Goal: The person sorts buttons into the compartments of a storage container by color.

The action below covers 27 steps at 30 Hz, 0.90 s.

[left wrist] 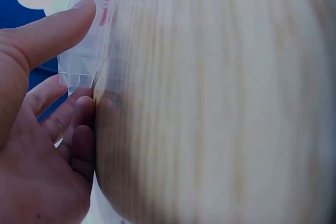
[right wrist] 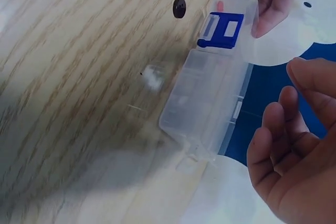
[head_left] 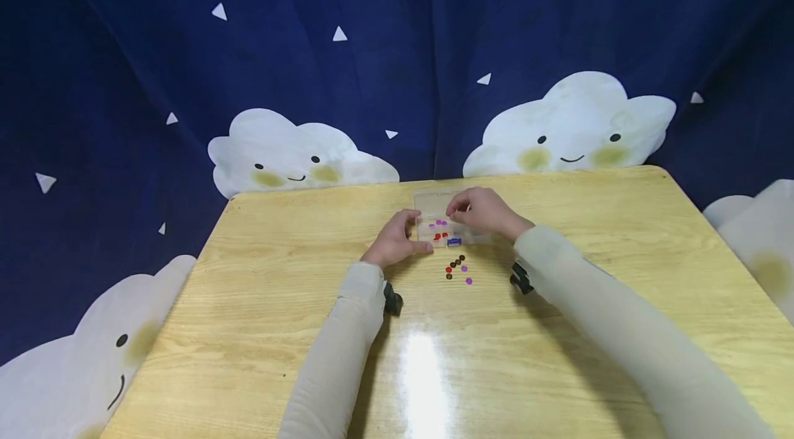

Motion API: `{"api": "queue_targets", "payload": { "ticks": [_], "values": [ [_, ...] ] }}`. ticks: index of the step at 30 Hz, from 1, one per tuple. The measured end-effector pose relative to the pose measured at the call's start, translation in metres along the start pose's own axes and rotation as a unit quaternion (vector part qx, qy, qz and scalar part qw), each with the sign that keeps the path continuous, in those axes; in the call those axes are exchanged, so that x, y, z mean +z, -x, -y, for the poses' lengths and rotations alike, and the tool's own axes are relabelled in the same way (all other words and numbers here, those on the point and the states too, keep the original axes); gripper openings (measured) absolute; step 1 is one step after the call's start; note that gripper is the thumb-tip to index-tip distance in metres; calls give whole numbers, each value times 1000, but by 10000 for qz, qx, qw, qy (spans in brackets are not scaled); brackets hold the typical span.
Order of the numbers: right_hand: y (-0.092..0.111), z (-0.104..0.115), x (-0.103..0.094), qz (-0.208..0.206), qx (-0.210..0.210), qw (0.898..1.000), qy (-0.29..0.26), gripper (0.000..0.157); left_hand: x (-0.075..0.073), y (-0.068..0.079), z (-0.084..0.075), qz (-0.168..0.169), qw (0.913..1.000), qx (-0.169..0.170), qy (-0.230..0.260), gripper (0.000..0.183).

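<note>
A clear plastic compartment box [head_left: 426,240] stands on the table with its lid [head_left: 434,202] raised at the back. My left hand [head_left: 397,239] grips its left end, thumb at the front and fingers behind. Purple buttons [head_left: 438,222] and red buttons [head_left: 437,236] lie in separate compartments. A blue latch [right wrist: 223,30] is on the front side. My right hand [head_left: 484,210] hovers over the box with fingers bent and tips close together; I cannot tell whether a button is between them. In the right wrist view its fingers [right wrist: 278,124] curl behind the box.
In front of the box lie several loose dark buttons [head_left: 457,262], a red button [head_left: 449,270] and two purple ones [head_left: 469,281]. The wooden table [head_left: 279,301] ends at a dark blue curtain [head_left: 372,46] with clouds, close behind the box.
</note>
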State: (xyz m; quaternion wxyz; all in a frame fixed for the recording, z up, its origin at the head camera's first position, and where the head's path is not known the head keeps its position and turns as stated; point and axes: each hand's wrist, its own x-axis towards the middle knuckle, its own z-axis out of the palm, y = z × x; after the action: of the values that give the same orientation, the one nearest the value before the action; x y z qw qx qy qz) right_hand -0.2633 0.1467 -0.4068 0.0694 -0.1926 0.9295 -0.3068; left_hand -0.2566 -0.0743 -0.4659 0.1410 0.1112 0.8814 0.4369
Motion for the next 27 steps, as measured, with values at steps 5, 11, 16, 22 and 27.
{"api": "queue_targets", "payload": {
  "ticks": [5, 11, 16, 22, 27],
  "values": [
    [9, 3, -3, -37, -161, 9999, 25, 15, 3, 1, 0, 6, 10000, -30, 25, 79],
    [16, 7, -5, -38, -489, 9987, 103, 11, 0, 2, -1, -52, 10000, -38, 27, 78],
    [26, 7, -3, 50, -661, 9978, 70, 10, 1, 3, 0, -51, 9999, -57, 78, 79],
    [39, 6, -2, 137, -818, 9965, 124, 11, 1, 2, 0, -52, 10000, -38, 41, 78],
    [49, 1, -1, 171, -867, 9960, 116, 11, 0, 1, 1, -68, 10000, -26, -28, 78]
  ]
}}
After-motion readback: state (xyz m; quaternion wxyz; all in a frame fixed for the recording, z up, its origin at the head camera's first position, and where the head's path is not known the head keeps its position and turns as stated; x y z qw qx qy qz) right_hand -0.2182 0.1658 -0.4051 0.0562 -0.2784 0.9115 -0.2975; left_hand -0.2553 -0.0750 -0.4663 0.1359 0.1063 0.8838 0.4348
